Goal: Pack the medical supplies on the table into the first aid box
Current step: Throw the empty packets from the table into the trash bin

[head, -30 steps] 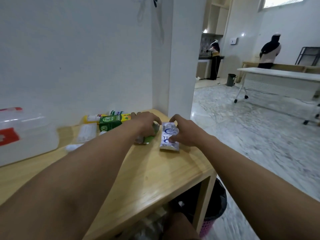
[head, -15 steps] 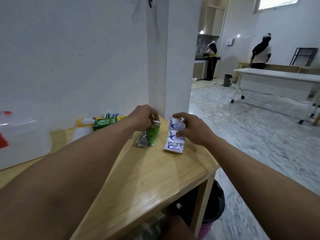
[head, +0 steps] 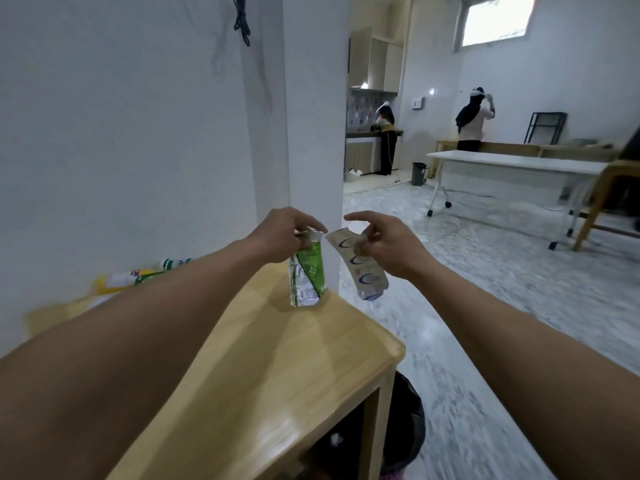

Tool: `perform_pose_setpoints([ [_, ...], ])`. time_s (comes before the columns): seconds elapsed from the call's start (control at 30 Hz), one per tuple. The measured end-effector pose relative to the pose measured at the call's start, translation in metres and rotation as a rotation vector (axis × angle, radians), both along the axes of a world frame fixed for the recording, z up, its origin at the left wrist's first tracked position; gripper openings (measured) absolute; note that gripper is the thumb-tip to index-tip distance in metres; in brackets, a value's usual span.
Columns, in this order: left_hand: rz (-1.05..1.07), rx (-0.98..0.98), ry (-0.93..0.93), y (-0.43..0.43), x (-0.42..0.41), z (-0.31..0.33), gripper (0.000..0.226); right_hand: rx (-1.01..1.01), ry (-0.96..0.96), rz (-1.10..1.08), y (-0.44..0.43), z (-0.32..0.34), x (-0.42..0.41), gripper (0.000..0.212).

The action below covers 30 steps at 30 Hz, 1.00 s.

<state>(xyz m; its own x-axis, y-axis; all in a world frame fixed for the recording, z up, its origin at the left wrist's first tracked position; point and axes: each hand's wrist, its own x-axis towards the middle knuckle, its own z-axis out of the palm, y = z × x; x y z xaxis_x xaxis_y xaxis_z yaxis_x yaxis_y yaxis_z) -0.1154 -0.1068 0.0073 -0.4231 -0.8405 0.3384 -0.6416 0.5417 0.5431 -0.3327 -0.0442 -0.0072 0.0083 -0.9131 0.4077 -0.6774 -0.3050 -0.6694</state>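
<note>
My left hand (head: pixel 282 233) pinches the top of a green and silver sachet (head: pixel 307 276), which hangs upright above the far right corner of the wooden table (head: pixel 277 368). My right hand (head: pixel 384 244) grips a white strip of packets with blue rings (head: pixel 360 268); it dangles tilted, just off the table's right edge. A yellow tube (head: pixel 119 280) and a green-and-white item lie blurred behind my left forearm. The first aid box is out of view.
A white pillar (head: pixel 311 133) rises just behind the table corner. A dark bin (head: pixel 405 424) stands under the table's right side. Across the marble floor are a white rolling table (head: pixel 512 161), a wooden chair (head: pixel 609 195) and two people at the far wall.
Both hands have lifted their packets off the table top and raised them. The camera view has swung right and up, so the first aid box at the left has left the frame.
</note>
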Motion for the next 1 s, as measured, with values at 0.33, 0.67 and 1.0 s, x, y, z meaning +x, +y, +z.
perform_pose_setpoints([
  [0.33,-0.086,-0.005,-0.002,-0.063,-0.064,-0.004,0.038,-0.004,-0.089,-0.129,-0.036,-0.024,-0.067,0.059],
  [0.67,-0.179,0.073,-0.077,-0.126,-0.133,-0.062,0.038,0.101,-0.105,-0.229,-0.078,-0.099,-0.117,0.057],
  [1.0,-0.27,0.206,-0.336,-0.173,-0.174,-0.126,0.038,0.318,-0.071,-0.293,-0.101,-0.203,-0.134,0.047],
])
